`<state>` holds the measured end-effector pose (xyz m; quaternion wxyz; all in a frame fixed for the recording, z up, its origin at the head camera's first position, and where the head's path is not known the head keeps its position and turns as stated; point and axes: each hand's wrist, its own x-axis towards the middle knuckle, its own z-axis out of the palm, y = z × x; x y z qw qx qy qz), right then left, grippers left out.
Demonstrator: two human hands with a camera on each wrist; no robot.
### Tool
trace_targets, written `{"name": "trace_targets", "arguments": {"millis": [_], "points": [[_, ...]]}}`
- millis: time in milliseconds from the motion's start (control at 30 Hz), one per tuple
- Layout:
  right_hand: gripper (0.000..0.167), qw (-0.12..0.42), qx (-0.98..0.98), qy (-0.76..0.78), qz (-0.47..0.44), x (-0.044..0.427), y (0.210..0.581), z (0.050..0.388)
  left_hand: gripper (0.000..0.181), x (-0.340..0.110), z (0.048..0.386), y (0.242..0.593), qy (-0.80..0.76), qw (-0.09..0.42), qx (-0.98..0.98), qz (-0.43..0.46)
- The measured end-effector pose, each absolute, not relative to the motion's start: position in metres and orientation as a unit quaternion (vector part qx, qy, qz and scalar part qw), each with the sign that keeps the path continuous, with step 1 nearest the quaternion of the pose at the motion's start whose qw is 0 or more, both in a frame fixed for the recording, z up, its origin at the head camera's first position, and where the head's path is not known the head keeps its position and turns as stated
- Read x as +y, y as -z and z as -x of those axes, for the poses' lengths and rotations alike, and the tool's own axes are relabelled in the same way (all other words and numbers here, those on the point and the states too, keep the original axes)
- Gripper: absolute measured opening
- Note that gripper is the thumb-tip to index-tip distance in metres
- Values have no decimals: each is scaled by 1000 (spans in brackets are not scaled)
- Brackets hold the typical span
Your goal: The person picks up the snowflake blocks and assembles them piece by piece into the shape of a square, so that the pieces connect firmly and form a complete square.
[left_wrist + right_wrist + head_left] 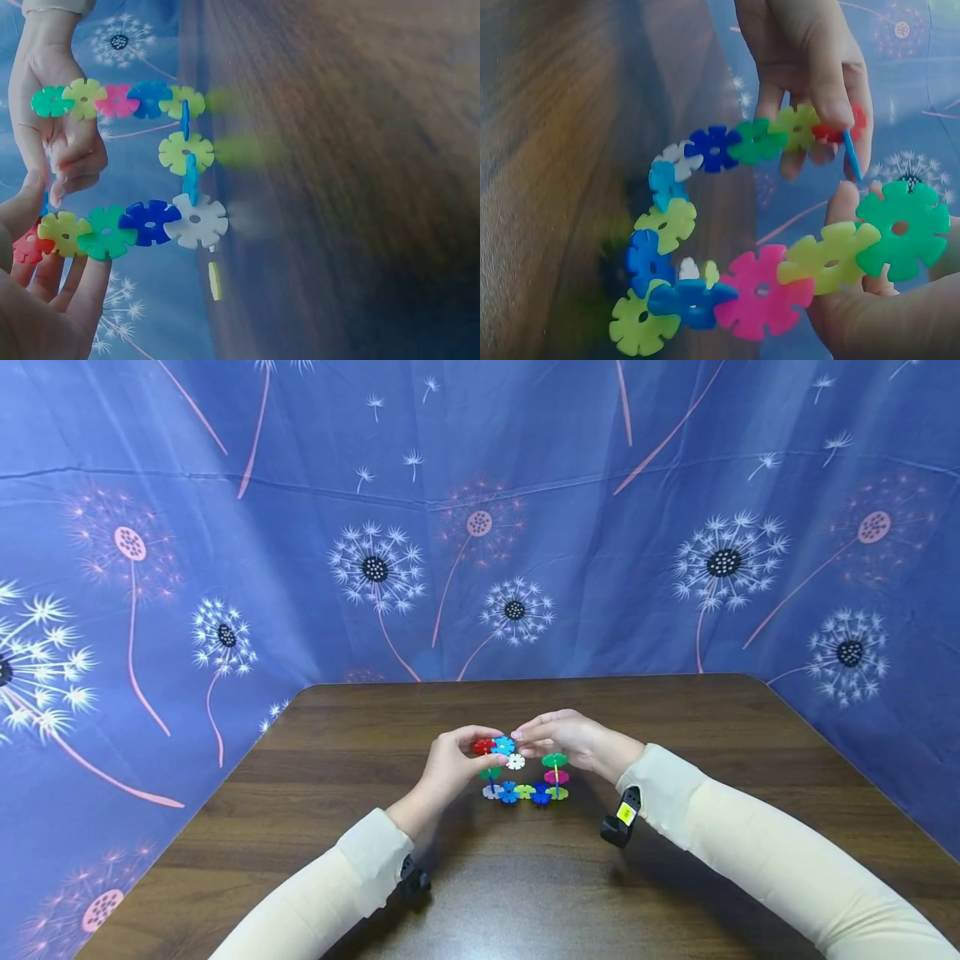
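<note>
Above the wooden table, a U-shaped chain of interlocking flower-shaped plastic discs stands upright in several colours. My left hand pinches the red disc at the end of one side. A light blue disc is set crosswise at that red disc. Close to the light blue disc's edge is my right hand, its fingers and thumb apart; whether the fingertips touch it is unclear. The other side ends in a green disc, which hides part of the right hand in the right wrist view.
A loose-looking white disc appears behind the chain. Beside it in the right wrist view is a small yellow-green disc. The brown table reaches a blue dandelion-print curtain at the back.
</note>
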<state>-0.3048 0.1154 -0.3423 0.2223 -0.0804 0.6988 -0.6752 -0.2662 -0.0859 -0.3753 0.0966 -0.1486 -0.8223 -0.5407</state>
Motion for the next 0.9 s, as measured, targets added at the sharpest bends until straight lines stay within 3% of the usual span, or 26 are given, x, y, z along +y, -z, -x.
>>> {"name": "trace_targets", "arguments": {"millis": [433,900], "points": [[40,227,699,673,89,128,356,330,30,-87,267,378,550,92,-816,155],[31,214,804,542,116,126,363,364,29,-86,268,377,558,71,-812,152]]}}
